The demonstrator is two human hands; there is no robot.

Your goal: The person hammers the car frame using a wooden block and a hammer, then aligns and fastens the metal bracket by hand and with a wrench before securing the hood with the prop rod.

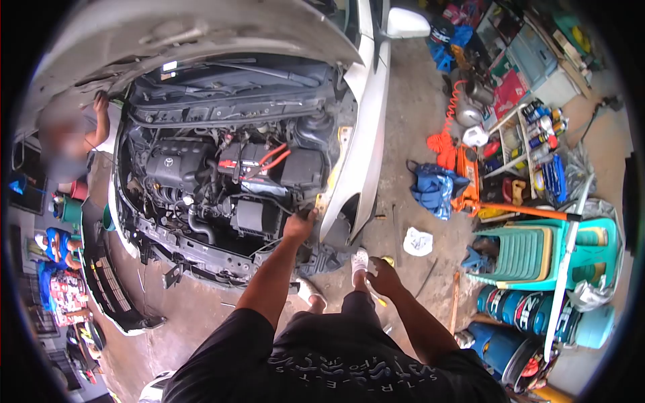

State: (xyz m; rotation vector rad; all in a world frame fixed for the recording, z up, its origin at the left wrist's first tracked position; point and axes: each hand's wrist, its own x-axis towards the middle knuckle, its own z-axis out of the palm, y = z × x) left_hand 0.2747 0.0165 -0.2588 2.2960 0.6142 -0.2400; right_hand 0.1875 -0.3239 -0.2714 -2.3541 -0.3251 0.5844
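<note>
In front of me is the engine bay of a white car with its hood (201, 30) raised. My left hand (300, 225) is at the front corner of the bay, fingers curled near the inner edge of the white fender (359, 148); whatever lies inside the fingers is hidden. Nearby are a black box-shaped cover (255, 218) and the battery (252, 158) with red parts on top. My right hand (384, 277) hangs low beside my white shoe (361, 262), its fingers apart, and I see nothing held in it. A yellow-handled tool (381, 302) shows on the floor below that hand.
A detached bumper (111, 289) lies on the left, and another person (74, 138) stands beyond the car's far side. On the right are a blue bag (437, 188), an orange jack (467, 178), stacked green stools (524, 252), and a rack of bottles (537, 127). A white rag (418, 242) lies on the floor.
</note>
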